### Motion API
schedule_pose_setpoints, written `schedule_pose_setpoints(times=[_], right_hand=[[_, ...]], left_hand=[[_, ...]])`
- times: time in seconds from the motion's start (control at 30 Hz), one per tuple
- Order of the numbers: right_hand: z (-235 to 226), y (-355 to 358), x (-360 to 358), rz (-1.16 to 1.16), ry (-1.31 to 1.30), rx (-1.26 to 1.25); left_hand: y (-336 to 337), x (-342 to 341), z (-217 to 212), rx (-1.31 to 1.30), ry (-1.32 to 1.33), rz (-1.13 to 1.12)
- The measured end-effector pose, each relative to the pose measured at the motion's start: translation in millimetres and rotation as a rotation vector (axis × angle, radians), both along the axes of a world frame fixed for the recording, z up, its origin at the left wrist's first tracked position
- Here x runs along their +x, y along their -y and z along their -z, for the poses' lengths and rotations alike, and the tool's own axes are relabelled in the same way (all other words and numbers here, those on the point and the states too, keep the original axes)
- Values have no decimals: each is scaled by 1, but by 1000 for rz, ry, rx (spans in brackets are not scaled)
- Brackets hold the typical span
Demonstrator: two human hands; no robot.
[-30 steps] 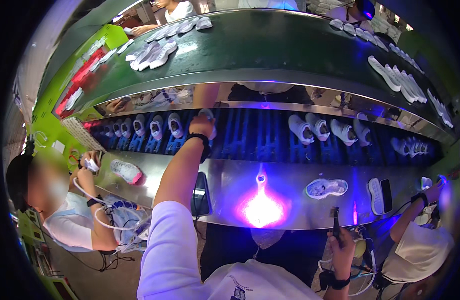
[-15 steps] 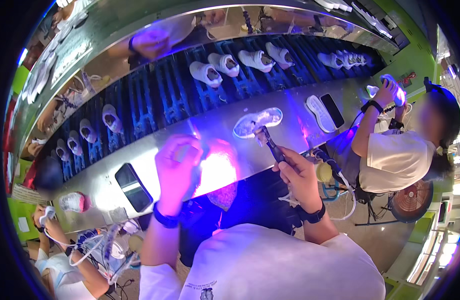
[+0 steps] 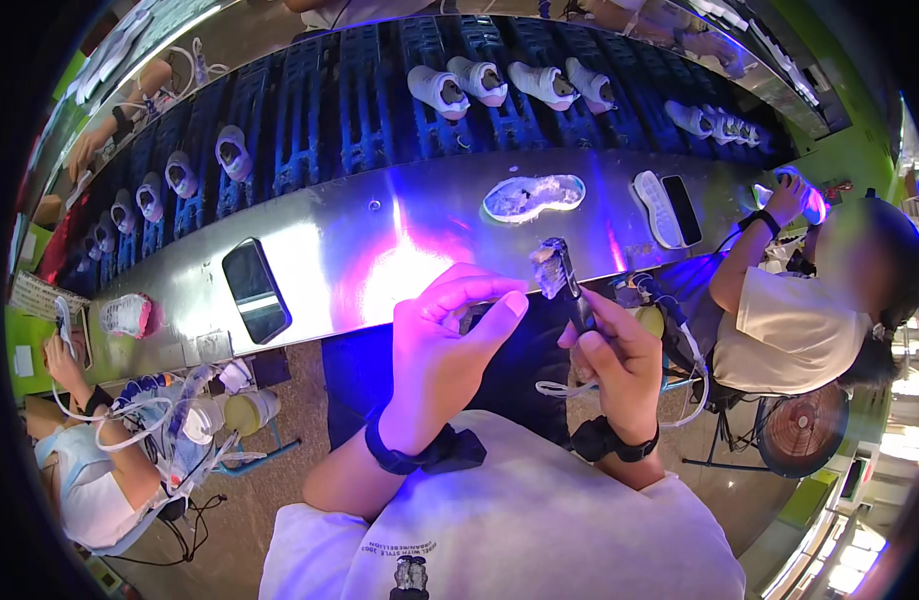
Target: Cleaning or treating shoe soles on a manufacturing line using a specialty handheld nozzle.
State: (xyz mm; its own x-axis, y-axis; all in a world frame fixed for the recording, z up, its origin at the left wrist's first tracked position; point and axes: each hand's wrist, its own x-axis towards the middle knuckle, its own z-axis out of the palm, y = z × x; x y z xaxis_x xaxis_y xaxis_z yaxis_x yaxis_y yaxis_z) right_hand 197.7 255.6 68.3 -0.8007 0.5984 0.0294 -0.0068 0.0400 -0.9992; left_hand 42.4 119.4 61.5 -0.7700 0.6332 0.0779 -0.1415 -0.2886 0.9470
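My right hand [image 3: 620,365] is wrapped round the dark handle of a brush [image 3: 555,272], whose pale, clumped bristles point up and away from me. Just left of the bristles is my left hand [image 3: 450,345], its thumb and forefinger brought together in a pinch; whether anything is between the tips, I cannot make out. Beyond both hands, a shoe sole [image 3: 532,198] with a whitish, wet-looking inner face lies on the metal worktop [image 3: 330,225]. The brush is held apart from it.
White shoes [image 3: 438,92] stand on a dark slatted conveyor [image 3: 365,110] behind the worktop. A phone [image 3: 257,290] lies left; another phone [image 3: 683,210] lies beside a white sole [image 3: 658,210] at right. Co-workers sit on both sides, near a fan [image 3: 803,435] and cables.
The brush has come away from the sole, back toward me. My left hand has moved right, close to the bristles. The whole view has shifted.
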Motion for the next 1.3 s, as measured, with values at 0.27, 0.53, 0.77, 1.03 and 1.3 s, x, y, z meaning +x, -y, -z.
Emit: schedule_pose_setpoints(times=[0.27, 0.53, 0.77, 1.03, 1.3], right_hand=[[-5, -1, 7, -5, -7, 27], [-1, -1, 12, 57, 78, 249], [10, -5, 11, 64, 96, 397], [11, -6, 15, 55, 99, 335], [8, -8, 11, 83, 44, 90]], left_hand=[[-5, 15, -4, 35, 101, -9], [-14, 18, 2, 51, 56, -100], [-19, 19, 14, 2, -96, -240], [-24, 12, 21, -28, -190, -263], [-22, 11, 19, 4, 43, -169]])
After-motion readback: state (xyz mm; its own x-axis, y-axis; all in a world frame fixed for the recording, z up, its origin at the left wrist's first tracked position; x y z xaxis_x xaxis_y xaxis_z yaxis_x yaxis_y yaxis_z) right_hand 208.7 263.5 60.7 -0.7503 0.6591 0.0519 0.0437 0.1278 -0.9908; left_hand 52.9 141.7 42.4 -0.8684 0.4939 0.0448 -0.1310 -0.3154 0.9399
